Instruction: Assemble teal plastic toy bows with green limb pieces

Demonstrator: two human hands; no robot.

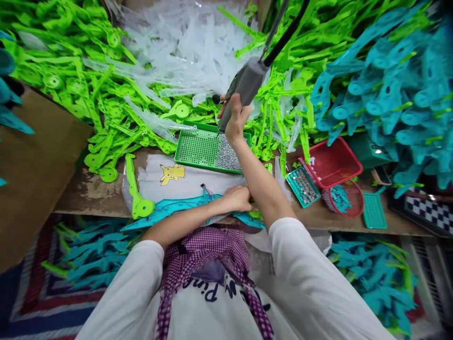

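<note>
My right hand [236,118] is wrapped around a grey electric screwdriver [247,80], whose cable runs up and out of view. Its tip points down at the green perforated tray [179,150], over the edge of a heap of small silvery screws [228,153]. Lower down, my left hand [238,198] is closed over a long turquoise plastic part [170,208] at the table's front edge; its fingertips are partly hidden. Thin wires with a small dark piece [203,186] stick up from this part. A white cloth [150,172] with a yellow cartoon figure lies behind it.
Bright green parts [67,80] and translucent strips [184,47] are heaped behind. Turquoise parts [389,94] pile up at right. Nearby are a red basket [339,160], a small tray of round metal pieces [303,184] and a green lid [374,210]. A cardboard box [38,165] stands left.
</note>
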